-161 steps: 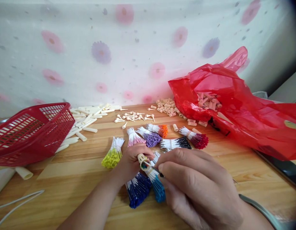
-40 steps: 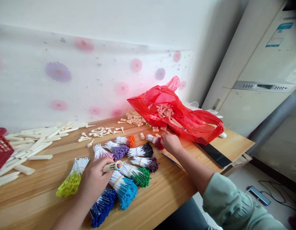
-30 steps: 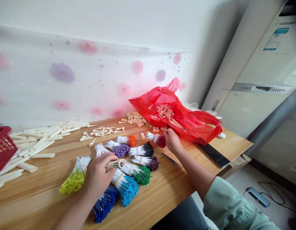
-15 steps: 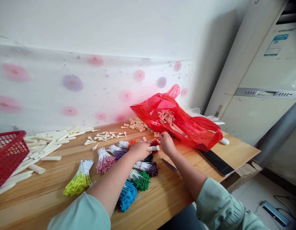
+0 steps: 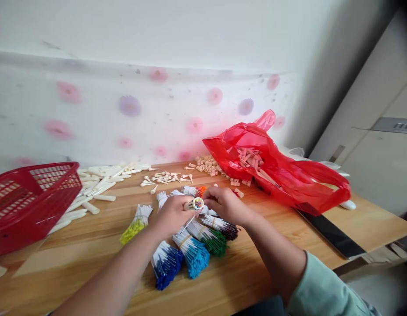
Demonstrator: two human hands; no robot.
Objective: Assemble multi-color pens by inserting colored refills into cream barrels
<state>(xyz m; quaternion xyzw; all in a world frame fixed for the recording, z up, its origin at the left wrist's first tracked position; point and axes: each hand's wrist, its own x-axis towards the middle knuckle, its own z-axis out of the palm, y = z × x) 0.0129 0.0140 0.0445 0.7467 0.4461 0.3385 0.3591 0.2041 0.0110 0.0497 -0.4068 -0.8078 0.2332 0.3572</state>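
My left hand [image 5: 173,215] is closed around a short cream plastic tube [image 5: 190,205]. The tube's round open end faces me, and small coloured tips show inside it. Close against its right side, my right hand [image 5: 225,204] has its fingers bent together; whatever they pinch is hidden. Below and around both hands lie bundles of thin white pen refills with coloured ends: dark blue [image 5: 167,265], light blue [image 5: 193,256], green [image 5: 212,237], black-purple [image 5: 223,226], yellow [image 5: 137,224] and orange [image 5: 194,191]. A thin white stick slants just under the tube.
A red plastic bag [image 5: 289,180] holding pinkish-looking tubes lies open at right. Beside it are loose cream slotted pieces [image 5: 208,164] and small cream pointed tips [image 5: 167,177]. White pen barrels [image 5: 101,180] pile up near a red basket [image 5: 32,210]. A dark flat object [image 5: 331,230] lies under the bag.
The view has swung left. My right hand has come from beside the red bag to the tube in my left hand. The tube's open end has turned toward me.
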